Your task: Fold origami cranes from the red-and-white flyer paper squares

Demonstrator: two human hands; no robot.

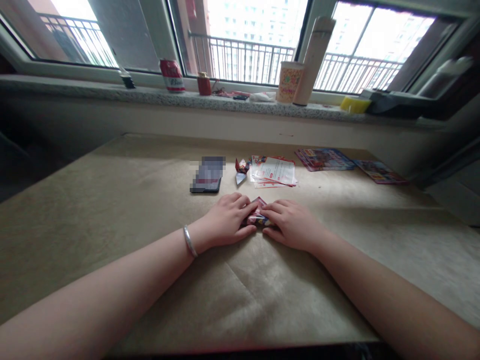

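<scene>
A small folded piece of colourful printed paper (258, 219) lies on the table between my hands, its pointed top facing away from me. My left hand (231, 217), with a silver bangle at the wrist, holds its left side, fingers on top and thumb along the near edge. On the opposite side, my right hand (289, 220) presses the paper with its fingertips, thumb close to the near edge. Parts of the paper are hidden under the fingers. Just beyond stands a folded paper figure (242, 171) with pointed tips, beside a stack of printed sheets (275, 170).
A phone (207, 175) with a blurred screen lies left of the paper figure. Colourful leaflets (325, 159) rest at the back right of the table (168, 300). On the windowsill stand a red can (172, 76), a patterned paper cup (289, 82) and a tall cylinder (314, 60).
</scene>
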